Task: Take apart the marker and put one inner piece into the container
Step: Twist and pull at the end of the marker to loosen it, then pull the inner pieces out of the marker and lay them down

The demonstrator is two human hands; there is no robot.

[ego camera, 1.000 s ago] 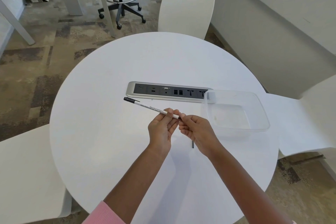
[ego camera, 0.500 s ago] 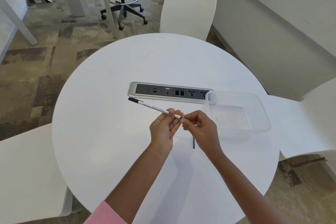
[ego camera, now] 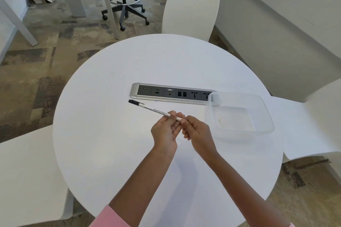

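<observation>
Small black print runs along the white barrel of the marker [ego camera: 154,110] (too fine to read). Its long axis slants from the black cap at far left toward the near right, above the worktop [ego camera: 110,143]. The left hand [ego camera: 166,129] pinches the barrel; the right hand [ego camera: 195,131] closes its fingertips on the near end. The clear container [ego camera: 265,116] sits right of the hands.

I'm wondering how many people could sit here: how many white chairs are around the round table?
3. One white chair at the far side, one at the left, one at the right. Another on the near side could be out of view.
</observation>
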